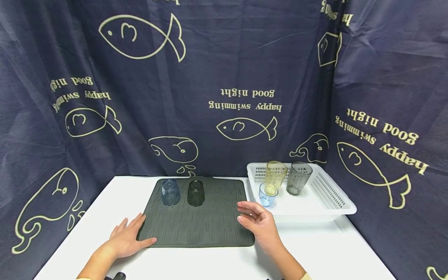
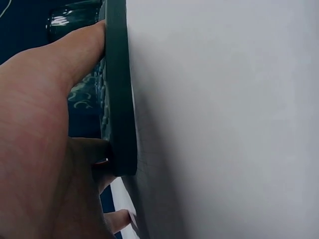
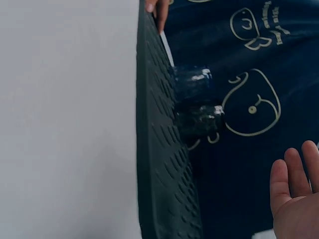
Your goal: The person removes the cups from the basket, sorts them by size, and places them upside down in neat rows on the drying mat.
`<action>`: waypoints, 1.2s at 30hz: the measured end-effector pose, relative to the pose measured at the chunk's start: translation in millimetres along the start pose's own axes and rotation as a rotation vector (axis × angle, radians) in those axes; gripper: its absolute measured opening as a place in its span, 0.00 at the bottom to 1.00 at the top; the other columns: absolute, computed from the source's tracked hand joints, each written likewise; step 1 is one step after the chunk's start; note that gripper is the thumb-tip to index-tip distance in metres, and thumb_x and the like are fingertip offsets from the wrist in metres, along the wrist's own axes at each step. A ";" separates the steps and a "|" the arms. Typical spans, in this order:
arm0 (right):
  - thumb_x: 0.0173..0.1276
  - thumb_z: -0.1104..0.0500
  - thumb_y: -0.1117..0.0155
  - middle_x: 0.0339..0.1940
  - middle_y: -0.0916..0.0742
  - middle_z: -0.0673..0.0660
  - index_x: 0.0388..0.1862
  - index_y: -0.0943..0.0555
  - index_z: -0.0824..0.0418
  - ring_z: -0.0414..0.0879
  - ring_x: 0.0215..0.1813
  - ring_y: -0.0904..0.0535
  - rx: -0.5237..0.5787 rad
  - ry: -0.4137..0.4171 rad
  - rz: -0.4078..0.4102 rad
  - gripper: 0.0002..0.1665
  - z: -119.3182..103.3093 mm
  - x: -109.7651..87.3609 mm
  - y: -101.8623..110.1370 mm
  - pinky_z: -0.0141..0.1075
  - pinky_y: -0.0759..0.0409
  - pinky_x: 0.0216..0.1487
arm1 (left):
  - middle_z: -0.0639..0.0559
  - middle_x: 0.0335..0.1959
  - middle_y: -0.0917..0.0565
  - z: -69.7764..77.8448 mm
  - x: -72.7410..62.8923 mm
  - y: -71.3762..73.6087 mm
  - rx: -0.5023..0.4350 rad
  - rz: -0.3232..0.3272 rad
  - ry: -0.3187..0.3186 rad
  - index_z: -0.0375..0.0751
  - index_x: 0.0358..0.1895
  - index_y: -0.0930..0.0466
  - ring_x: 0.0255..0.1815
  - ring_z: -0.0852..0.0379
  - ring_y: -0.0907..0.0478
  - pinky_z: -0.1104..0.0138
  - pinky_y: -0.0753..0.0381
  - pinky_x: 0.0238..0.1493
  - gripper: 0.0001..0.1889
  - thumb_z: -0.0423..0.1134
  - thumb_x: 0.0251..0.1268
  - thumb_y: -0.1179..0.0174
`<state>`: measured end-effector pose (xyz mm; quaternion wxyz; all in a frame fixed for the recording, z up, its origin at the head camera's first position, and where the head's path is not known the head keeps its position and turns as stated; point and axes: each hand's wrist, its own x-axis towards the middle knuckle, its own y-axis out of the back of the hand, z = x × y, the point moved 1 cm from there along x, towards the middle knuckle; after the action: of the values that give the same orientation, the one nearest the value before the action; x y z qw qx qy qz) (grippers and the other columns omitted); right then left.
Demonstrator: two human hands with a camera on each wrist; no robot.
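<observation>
My left hand [image 1: 124,240] rests at the front left corner of a dark ribbed drying mat [image 1: 213,229], its fingers spread and the thumb lying on the mat's edge. Over the mat's right side hangs my right hand [image 1: 261,225], loosely bent and holding nothing. A blue glass [image 1: 170,193] and a dark grey glass [image 1: 196,193] stand upside down near the back of the mat. The right wrist view shows both glasses beyond the raised ribs, with the right fingers [image 3: 298,174] apart from everything.
A white plastic basket [image 1: 325,212] stands right of the mat. Inside are a yellow glass [image 1: 275,174], a grey glass [image 1: 298,179] and a small light blue glass [image 1: 267,198]. A navy curtain [image 1: 210,77] with fish drawings encloses the white table [image 1: 196,264].
</observation>
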<state>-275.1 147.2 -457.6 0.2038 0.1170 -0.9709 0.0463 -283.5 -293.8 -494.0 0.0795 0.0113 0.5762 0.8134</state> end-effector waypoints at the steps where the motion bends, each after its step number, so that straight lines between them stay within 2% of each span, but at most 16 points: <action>1: 0.67 0.71 0.31 0.59 0.13 0.46 0.65 0.26 0.76 0.43 0.63 0.17 -0.011 0.016 0.004 0.28 -1.5 -0.2 3.0 0.31 0.17 0.60 | 0.27 0.78 0.41 0.5 0.3 0.5 0.005 -0.001 0.000 0.27 0.77 0.41 0.73 0.10 0.52 0.21 0.50 0.67 0.57 0.73 0.60 0.39; 5: 0.66 0.72 0.31 0.56 0.12 0.47 0.62 0.25 0.78 0.42 0.60 0.15 -0.056 0.067 0.036 0.26 -8.2 1.0 15.2 0.31 0.16 0.59 | 0.26 0.78 0.41 2.1 0.6 2.2 0.011 -0.012 0.007 0.27 0.77 0.42 0.73 0.09 0.51 0.22 0.49 0.67 0.57 0.73 0.60 0.39; 13: 0.65 0.72 0.30 0.51 0.10 0.54 0.58 0.22 0.77 0.43 0.52 0.12 -0.153 0.081 0.185 0.22 -23.6 8.9 43.4 0.29 0.14 0.51 | 0.26 0.78 0.40 3.3 -0.9 3.1 0.011 -0.007 0.007 0.27 0.77 0.41 0.73 0.10 0.50 0.21 0.49 0.67 0.57 0.73 0.59 0.39; 17: 0.64 0.73 0.30 0.47 0.10 0.47 0.54 0.20 0.77 0.40 0.49 0.12 -0.205 0.108 0.245 0.20 -28.0 15.7 59.3 0.27 0.14 0.49 | 0.26 0.77 0.39 3.1 -1.1 2.6 0.027 0.014 0.003 0.27 0.76 0.40 0.73 0.11 0.49 0.21 0.49 0.67 0.57 0.73 0.59 0.39; 21: 0.65 0.70 0.28 0.44 0.11 0.42 0.52 0.18 0.74 0.35 0.47 0.13 -0.319 0.108 0.279 0.17 -32.4 25.4 77.4 0.25 0.15 0.48 | 0.26 0.77 0.39 3.1 -1.5 3.0 0.028 0.024 0.005 0.27 0.76 0.40 0.74 0.12 0.49 0.21 0.50 0.67 0.58 0.74 0.58 0.39; 24: 0.67 0.65 0.27 0.45 0.11 0.46 0.51 0.16 0.70 0.31 0.46 0.15 -0.431 0.081 0.305 0.16 -35.5 34.3 92.6 0.23 0.16 0.46 | 0.26 0.77 0.40 3.1 -1.2 3.6 0.023 0.022 0.008 0.28 0.76 0.40 0.74 0.13 0.49 0.21 0.50 0.67 0.58 0.75 0.58 0.39; 28: 0.68 0.58 0.26 0.48 0.11 0.61 0.52 0.16 0.68 0.26 0.43 0.17 -0.562 0.014 0.324 0.19 -40.2 46.5 110.4 0.21 0.18 0.46 | 0.25 0.77 0.40 1.8 0.0 3.2 0.020 0.017 0.010 0.28 0.76 0.40 0.75 0.13 0.49 0.21 0.50 0.68 0.58 0.75 0.58 0.39; 30: 0.68 0.55 0.26 0.50 0.11 0.64 0.53 0.16 0.67 0.26 0.42 0.18 -0.615 -0.027 0.317 0.21 -43.1 52.1 117.4 0.20 0.19 0.46 | 0.25 0.77 0.40 1.2 0.6 2.4 0.024 0.017 0.004 0.27 0.76 0.40 0.74 0.13 0.49 0.21 0.49 0.67 0.58 0.74 0.58 0.39; 33: 0.68 0.54 0.26 0.52 0.12 0.66 0.56 0.16 0.67 0.32 0.44 0.16 -0.692 -0.094 0.291 0.23 -46.5 59.9 125.5 0.23 0.19 0.44 | 0.25 0.77 0.40 1.0 1.2 1.9 0.025 0.013 0.002 0.27 0.76 0.40 0.74 0.14 0.48 0.21 0.49 0.67 0.57 0.74 0.58 0.38; 36: 0.68 0.52 0.26 0.57 0.13 0.67 0.59 0.17 0.65 0.46 0.51 0.14 -0.765 -0.162 0.232 0.26 -48.5 66.4 130.6 0.31 0.17 0.47 | 0.24 0.77 0.40 2.0 1.4 2.6 0.028 0.010 0.004 0.27 0.76 0.39 0.74 0.14 0.48 0.21 0.48 0.67 0.57 0.73 0.59 0.38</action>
<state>-347.6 266.5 -391.8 0.1488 -0.0741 -0.9377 -0.3051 -285.0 -292.5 -491.0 0.0744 0.0137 0.5876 0.8056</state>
